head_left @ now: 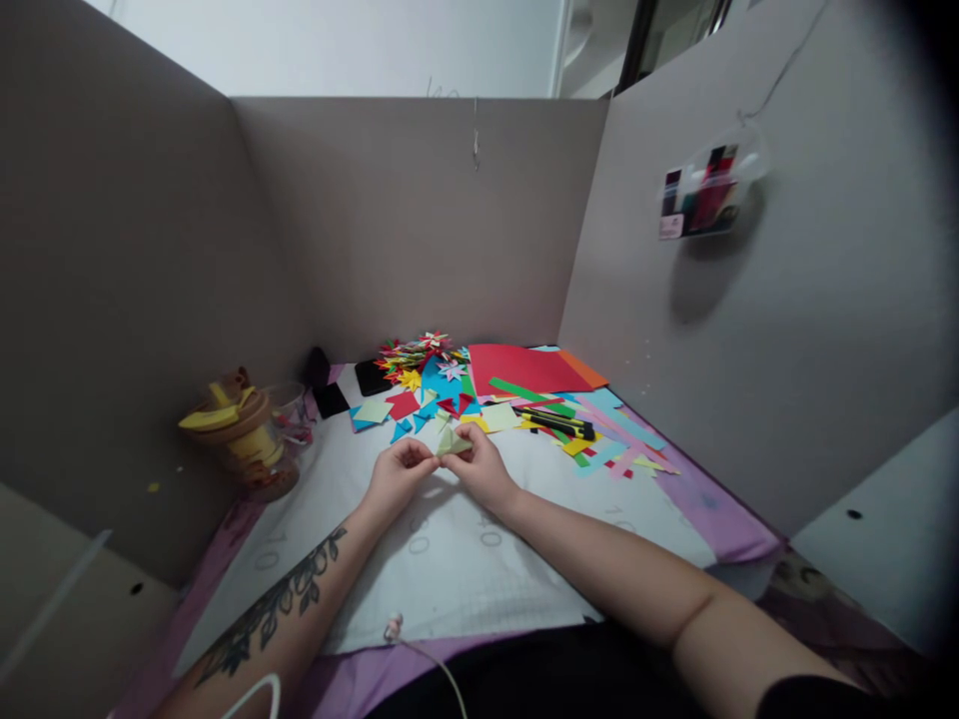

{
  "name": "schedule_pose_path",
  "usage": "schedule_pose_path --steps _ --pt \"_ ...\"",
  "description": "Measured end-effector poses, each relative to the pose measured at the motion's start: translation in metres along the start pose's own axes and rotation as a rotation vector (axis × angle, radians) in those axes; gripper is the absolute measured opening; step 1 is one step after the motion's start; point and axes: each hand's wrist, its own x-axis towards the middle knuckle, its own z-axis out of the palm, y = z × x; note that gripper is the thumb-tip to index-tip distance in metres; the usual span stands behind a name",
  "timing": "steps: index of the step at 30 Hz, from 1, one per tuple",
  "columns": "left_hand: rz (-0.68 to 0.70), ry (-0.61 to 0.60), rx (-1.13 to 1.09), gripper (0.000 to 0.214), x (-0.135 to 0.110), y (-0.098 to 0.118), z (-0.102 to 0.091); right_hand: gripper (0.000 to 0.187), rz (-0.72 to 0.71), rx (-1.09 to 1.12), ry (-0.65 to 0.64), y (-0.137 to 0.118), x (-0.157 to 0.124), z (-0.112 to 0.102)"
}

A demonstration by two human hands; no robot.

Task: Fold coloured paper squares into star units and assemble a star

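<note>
Between my two hands is a small pale green folded piece of paper (452,442), held up just above the white table cover. My left hand (403,469) pinches its lower left corner with thumb and forefinger. On the other side, my right hand (480,465) grips its right part, fingers closed. Right behind the hands lie small folded triangles in blue, red and yellow, such as a red folded piece (455,405). A pale yellow paper square (500,416) and a red paper square (403,403) rest nearby.
A yellow and black box cutter (558,423) lies among paper strips at right. Red sheets (524,369) and a pile of folded paper stars (420,355) sit at the back. A terracotta-coloured pot (238,429) stands left. Grey panels (420,220) enclose the table.
</note>
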Motion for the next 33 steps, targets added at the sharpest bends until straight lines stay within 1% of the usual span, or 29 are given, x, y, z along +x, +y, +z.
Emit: schedule_pose_path --steps 4,8,11,15,20,22,25,31,33 --pt "-0.052 -0.075 -0.027 0.028 -0.002 0.001 0.000 0.023 -0.001 -0.065 -0.006 -0.001 -0.001 -0.001" --pt "-0.082 -0.096 0.042 0.027 -0.002 -0.002 -0.002 0.021 -0.015 -0.161 -0.025 -0.003 -0.002 -0.004" --pt "-0.058 -0.112 0.090 0.024 -0.002 -0.003 -0.003 0.021 -0.026 -0.219 -0.017 -0.004 -0.002 -0.005" --pt "-0.014 -0.099 0.184 0.021 -0.004 0.001 -0.002 0.020 -0.036 -0.240 -0.021 -0.004 -0.002 -0.005" --pt "0.082 -0.091 0.346 0.021 -0.006 0.004 0.001 0.022 -0.033 -0.277 -0.048 -0.001 -0.004 -0.005" --pt "0.115 -0.089 0.393 0.023 -0.006 0.004 0.002 0.024 -0.013 -0.270 -0.057 0.001 -0.005 -0.004" --pt "0.118 -0.089 0.425 0.022 -0.005 0.002 0.002 0.028 0.037 -0.229 -0.073 0.004 -0.004 -0.004" --pt "0.056 -0.110 0.355 0.019 -0.004 -0.002 0.003 0.031 0.071 -0.119 -0.057 0.006 -0.001 -0.005" --pt "0.019 -0.139 0.351 0.020 -0.004 -0.003 0.003 0.033 0.086 -0.092 -0.040 0.007 0.000 -0.006"
